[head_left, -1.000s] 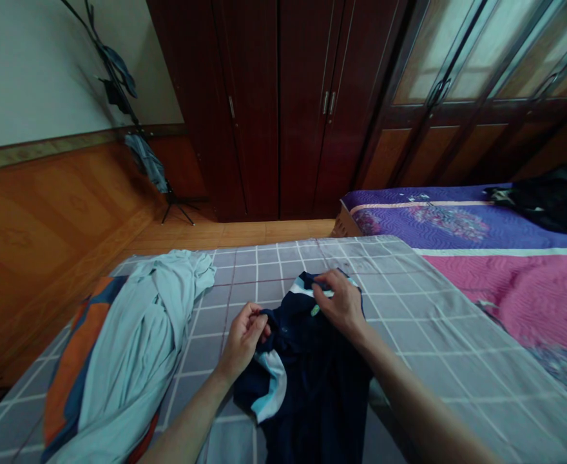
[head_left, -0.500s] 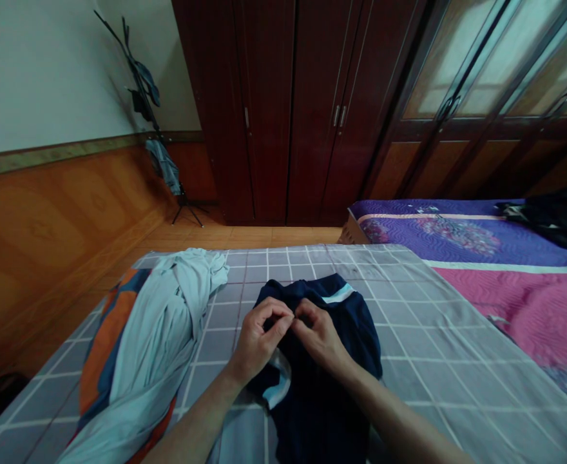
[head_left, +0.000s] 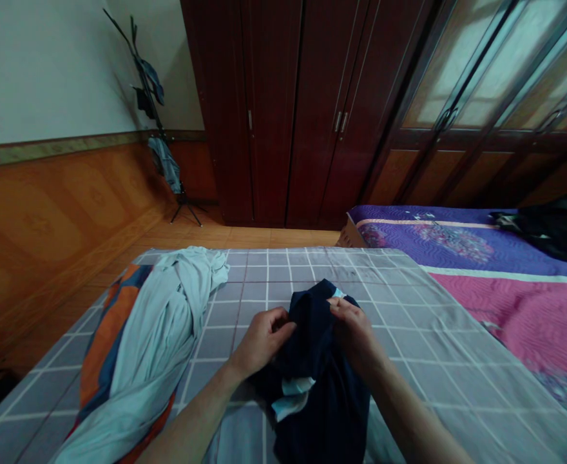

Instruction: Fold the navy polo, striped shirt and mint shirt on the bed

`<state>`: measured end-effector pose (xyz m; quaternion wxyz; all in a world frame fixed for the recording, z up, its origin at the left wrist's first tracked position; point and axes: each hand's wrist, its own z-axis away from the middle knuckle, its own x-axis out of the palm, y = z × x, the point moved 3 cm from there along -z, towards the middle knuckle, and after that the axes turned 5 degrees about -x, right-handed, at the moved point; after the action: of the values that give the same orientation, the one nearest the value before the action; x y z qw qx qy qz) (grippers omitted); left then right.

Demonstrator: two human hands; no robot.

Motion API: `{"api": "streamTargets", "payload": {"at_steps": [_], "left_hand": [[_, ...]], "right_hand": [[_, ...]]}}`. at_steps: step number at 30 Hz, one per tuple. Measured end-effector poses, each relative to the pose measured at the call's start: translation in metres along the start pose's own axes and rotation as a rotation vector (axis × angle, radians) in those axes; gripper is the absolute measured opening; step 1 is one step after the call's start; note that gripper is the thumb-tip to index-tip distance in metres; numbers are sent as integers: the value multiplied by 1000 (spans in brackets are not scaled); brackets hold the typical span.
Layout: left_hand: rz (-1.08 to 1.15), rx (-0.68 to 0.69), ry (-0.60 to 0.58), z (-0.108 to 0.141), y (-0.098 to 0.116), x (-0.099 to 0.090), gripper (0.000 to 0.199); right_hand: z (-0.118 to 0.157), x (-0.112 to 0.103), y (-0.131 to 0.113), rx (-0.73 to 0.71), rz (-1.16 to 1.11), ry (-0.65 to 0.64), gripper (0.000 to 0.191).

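Note:
A navy garment (head_left: 317,341) with pale blue-white bands lies bunched on the checked bedspread (head_left: 245,296). Its exact kind is hard to make out. My left hand (head_left: 267,338) pinches the garment's left edge, thumb and fingers closed together. On the other side my right hand (head_left: 354,328) grips the fabric near the upper right pale band, its fingers curled over the cloth. Between the two hands a fold of navy cloth is raised. The lower part of the garment runs down toward me between my forearms.
Left of my hands lies a pale grey-blue cloth (head_left: 167,335), over an orange and blue one (head_left: 107,341). A second bed (head_left: 486,290) with a purple and pink cover stands at the right. Behind are a dark red wardrobe (head_left: 269,129) and a coat stand (head_left: 145,96).
My hands were together at the garment's middle; now they are apart, the right one further right. The navy cloth between them has been lifted and folded, and its pale bands have shifted.

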<state>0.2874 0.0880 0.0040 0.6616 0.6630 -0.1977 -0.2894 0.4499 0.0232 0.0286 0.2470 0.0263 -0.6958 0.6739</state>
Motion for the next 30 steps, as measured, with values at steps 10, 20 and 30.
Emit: {"api": "streamTargets", "payload": {"at_steps": [10, 20, 30], "left_hand": [[404, -102, 311, 3, 11, 0, 33], [606, -31, 403, 9, 26, -11, 33], [584, 13, 343, -2, 12, -18, 19]], "right_hand": [[59, 10, 42, -398, 873, 102, 95], [44, 2, 43, -266, 646, -30, 29], [26, 6, -8, 37, -90, 139, 22]]}}
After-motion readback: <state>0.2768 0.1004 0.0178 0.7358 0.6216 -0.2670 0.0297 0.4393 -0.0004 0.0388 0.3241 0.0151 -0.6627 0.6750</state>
